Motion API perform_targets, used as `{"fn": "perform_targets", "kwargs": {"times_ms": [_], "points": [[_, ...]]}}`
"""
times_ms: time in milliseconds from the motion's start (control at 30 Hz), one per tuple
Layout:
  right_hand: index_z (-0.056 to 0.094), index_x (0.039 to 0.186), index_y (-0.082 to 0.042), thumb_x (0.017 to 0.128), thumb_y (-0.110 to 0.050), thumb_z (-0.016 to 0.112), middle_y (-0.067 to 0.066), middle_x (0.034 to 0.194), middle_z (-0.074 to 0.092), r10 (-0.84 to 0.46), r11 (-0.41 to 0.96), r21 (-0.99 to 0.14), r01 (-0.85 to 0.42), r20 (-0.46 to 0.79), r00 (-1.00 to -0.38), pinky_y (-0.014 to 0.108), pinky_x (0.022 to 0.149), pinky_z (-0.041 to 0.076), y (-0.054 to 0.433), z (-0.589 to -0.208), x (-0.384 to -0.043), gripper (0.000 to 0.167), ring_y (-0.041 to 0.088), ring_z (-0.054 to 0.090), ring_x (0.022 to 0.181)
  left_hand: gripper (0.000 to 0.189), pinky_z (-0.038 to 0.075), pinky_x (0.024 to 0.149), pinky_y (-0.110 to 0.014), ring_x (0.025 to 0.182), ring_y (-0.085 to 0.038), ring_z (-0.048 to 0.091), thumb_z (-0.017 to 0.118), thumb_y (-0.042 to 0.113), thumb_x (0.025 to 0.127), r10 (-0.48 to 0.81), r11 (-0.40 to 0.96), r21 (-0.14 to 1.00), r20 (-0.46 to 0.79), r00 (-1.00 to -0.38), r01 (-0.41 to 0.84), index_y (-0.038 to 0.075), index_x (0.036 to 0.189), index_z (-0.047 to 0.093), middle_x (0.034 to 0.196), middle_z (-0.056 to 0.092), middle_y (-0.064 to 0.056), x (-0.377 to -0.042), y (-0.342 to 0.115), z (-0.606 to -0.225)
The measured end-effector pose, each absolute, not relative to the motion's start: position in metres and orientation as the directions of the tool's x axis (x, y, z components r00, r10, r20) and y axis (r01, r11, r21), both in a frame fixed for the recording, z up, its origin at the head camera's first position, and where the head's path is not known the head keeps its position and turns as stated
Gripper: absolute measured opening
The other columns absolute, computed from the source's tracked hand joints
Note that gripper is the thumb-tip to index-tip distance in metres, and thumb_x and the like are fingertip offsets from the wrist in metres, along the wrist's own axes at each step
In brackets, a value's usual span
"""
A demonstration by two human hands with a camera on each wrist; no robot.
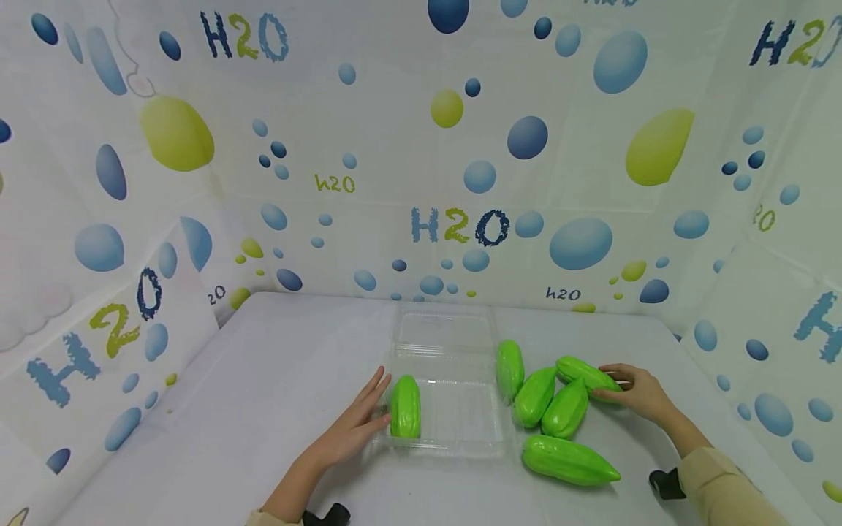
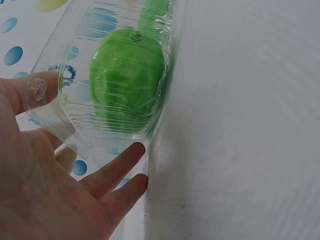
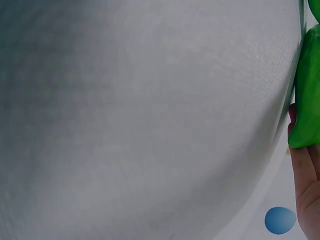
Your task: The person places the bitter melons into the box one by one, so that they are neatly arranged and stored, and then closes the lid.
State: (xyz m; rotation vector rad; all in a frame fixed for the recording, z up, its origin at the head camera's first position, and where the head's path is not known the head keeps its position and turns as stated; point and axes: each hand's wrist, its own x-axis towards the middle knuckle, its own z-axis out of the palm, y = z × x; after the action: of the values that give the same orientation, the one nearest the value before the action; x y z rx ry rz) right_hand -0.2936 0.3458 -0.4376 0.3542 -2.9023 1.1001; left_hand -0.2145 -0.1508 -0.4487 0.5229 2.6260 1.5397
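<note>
A clear plastic clamshell container (image 1: pixel 460 447) stands with its lid (image 1: pixel 444 329) folded back, and one glossy green ridged fruit (image 1: pixel 406 408) lies lengthwise at its left side. My left hand (image 1: pixel 355 424) rests against the container's left wall with fingers spread; in the left wrist view its thumb shows through the clear rim. My right hand (image 1: pixel 634 392) grips the right end of another green ridged fruit (image 1: pixel 582 373), which lies on the table. In the right wrist view, fingers (image 3: pixel 303 167) touch the tip of that fruit (image 3: pixel 307 95), partly cut off by the frame.
Several more green ridged fruits (image 1: pixel 564 410) lie close together right of the container, one of them (image 1: pixel 571 460) nearer the front. The white table (image 1: pixel 276 358) is bordered by a white cloth backdrop (image 1: pixel 388 117) with blue and green spots.
</note>
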Motion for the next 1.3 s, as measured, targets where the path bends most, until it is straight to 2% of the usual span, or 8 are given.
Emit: {"fn": "perform_targets", "kwargs": {"times_ms": [333,633,933,1300], "points": [[0.052,0.122,0.006,0.08,-0.027,0.072,0.033,0.12,0.049,-0.186,0.724,-0.654,-0.219,0.12,-0.975,0.048,0.079,0.049,0.347,-0.436,-0.29,0.057,0.048,0.053,0.102,0.063,0.025,0.101,-0.056,0.138,-0.032,0.004,0.053,0.02,0.091,0.329,0.441,0.853,0.135,-0.935,0.278,0.008,0.145,0.023,0.153,0.005,-0.008,-0.213,-0.151,-0.445],[0.052,0.122,0.005,0.08,-0.028,0.071,0.031,0.121,0.05,-0.183,0.723,-0.649,-0.239,0.153,-0.971,0.048,0.08,0.049,0.349,-0.434,-0.292,0.057,0.046,0.054,0.102,0.061,0.022,0.102,-0.057,0.138,-0.033,0.005,0.052,0.012,0.091,0.305,0.46,0.848,0.128,-0.944,0.264,0.005,0.144,0.023,0.153,0.006,-0.01,-0.214,-0.148,-0.447],[0.052,0.123,0.005,0.081,-0.028,0.07,0.03,0.122,0.05,-0.18,0.719,-0.646,-0.255,0.181,-0.967,0.048,0.081,0.048,0.351,-0.426,-0.293,0.056,0.046,0.053,0.103,0.062,0.023,0.103,-0.054,0.139,-0.028,0.003,0.051,0.023,0.093,0.338,0.458,0.844,0.126,-0.933,0.28,0.009,0.146,0.02,0.153,0.003,-0.005,-0.212,-0.151,-0.446],[0.051,0.124,0.004,0.081,-0.028,0.071,0.03,0.123,0.049,-0.172,0.714,-0.653,-0.252,0.185,-0.968,0.048,0.081,0.048,0.349,-0.411,-0.291,0.058,0.046,0.053,0.104,0.063,0.024,0.103,-0.054,0.139,-0.026,0.003,0.051,0.024,0.093,0.333,0.46,0.847,0.115,-0.936,0.268,0.01,0.146,0.021,0.153,0.003,-0.003,-0.214,-0.151,-0.447]]}}
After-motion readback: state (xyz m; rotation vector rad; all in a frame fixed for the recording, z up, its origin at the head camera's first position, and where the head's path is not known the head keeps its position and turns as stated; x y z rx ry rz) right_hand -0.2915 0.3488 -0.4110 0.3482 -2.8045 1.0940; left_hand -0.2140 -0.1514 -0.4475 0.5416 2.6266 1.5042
